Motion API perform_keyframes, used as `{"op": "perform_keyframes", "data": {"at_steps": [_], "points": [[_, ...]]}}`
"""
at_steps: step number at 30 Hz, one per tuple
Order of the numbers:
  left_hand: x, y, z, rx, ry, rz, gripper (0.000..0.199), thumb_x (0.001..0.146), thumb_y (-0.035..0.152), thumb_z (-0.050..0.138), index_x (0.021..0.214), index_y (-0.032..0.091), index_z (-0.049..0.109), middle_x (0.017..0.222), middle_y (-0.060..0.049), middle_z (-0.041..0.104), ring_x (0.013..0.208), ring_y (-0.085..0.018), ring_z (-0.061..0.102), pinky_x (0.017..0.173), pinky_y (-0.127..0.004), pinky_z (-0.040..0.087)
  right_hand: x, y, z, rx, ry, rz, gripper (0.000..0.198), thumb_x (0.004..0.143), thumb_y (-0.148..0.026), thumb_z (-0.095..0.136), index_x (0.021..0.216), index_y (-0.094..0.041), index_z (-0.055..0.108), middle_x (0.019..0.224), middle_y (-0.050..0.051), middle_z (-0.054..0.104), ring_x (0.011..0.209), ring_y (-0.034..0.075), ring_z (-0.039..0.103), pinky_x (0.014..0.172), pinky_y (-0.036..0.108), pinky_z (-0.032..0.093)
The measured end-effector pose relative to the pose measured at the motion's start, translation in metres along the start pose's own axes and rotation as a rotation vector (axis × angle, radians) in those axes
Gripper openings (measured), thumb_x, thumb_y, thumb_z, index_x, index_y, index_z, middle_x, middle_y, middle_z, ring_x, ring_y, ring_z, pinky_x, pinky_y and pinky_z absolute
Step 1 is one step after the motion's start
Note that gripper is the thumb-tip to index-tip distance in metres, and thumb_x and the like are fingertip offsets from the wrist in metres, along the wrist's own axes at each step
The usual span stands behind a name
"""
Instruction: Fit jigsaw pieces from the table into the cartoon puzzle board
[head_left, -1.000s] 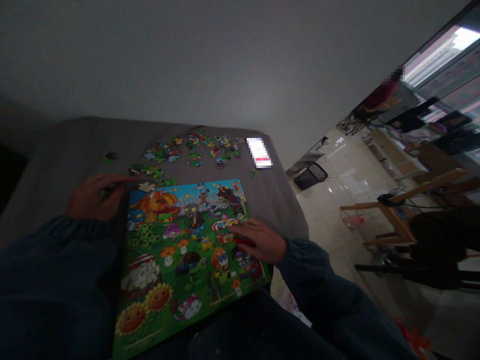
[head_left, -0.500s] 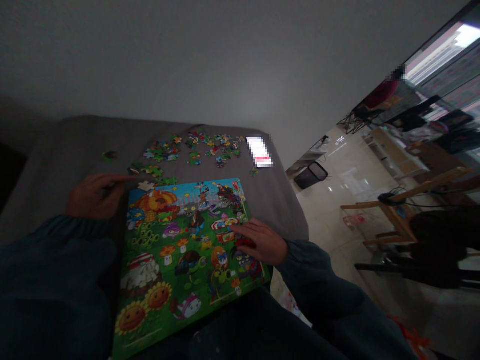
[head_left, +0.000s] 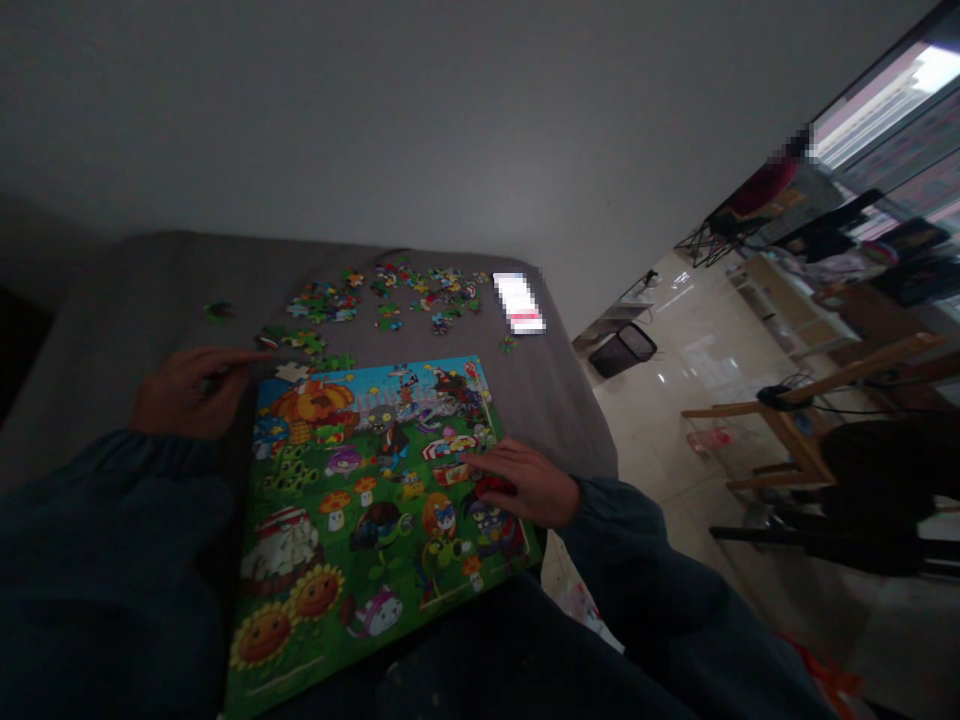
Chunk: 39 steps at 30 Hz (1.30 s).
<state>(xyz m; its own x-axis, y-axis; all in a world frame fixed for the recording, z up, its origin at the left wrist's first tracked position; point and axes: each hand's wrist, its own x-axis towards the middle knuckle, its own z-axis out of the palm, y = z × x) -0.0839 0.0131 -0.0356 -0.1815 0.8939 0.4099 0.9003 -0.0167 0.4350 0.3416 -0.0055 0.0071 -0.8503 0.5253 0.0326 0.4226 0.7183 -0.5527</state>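
A puzzle board printed with cartoon plants and zombies lies tilted across my lap and the edge of the grey-covered surface. My left hand is just off the board's upper left corner, index finger stretched toward loose pieces, the other fingers curled beneath. I make out nothing held in it. Close to that fingertip lies a pale puzzle piece, apparently face down, at the board's top edge. My right hand rests open on the board's right side, fingers extended over the picture.
Many loose puzzle pieces are spread beyond the board, with a single piece apart on the left. A lit phone lies at the right. On the floor are a dark waste bin and a wooden chair.
My right hand has shifted very slightly on the board. My left hand, the board and the loose pieces look the same.
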Motion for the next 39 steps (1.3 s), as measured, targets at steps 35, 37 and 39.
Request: {"op": "perform_keyframes", "data": {"at_steps": [35,37,39], "points": [[0.001,-0.005,0.002,0.002,-0.039,-0.025,0.033,0.091,0.042,0.044,0.107,0.028,0.069,0.108,-0.001,0.067,0.088,-0.020,0.064,0.079,-0.034,0.052,-0.007,-0.001,-0.006,-0.079,0.007,0.032,0.058,0.087,-0.042,0.061,0.138,-0.019,0.044,0.125,0.010,0.060,0.112,0.021,0.054,0.098,0.040,0.042],[0.002,-0.007,0.003,0.006,-0.046,-0.022,0.036,0.091,0.043,0.043,0.108,0.025,0.069,0.108,-0.004,0.067,0.088,-0.022,0.063,0.076,-0.034,0.052,-0.006,0.004,-0.015,-0.088,0.063,0.043,0.057,0.087,-0.040,0.062,0.138,-0.021,0.045,0.124,0.009,0.061,0.111,0.021,0.055,0.097,0.040,0.043],[0.002,-0.007,0.003,0.010,-0.049,-0.020,0.038,0.092,0.044,0.041,0.107,0.024,0.070,0.107,-0.006,0.068,0.090,-0.023,0.063,0.075,-0.035,0.052,-0.001,0.017,-0.027,-0.112,0.165,0.112,0.051,0.086,-0.037,0.063,0.133,-0.022,0.050,0.121,0.007,0.063,0.106,0.020,0.057,0.096,0.038,0.044]]}}
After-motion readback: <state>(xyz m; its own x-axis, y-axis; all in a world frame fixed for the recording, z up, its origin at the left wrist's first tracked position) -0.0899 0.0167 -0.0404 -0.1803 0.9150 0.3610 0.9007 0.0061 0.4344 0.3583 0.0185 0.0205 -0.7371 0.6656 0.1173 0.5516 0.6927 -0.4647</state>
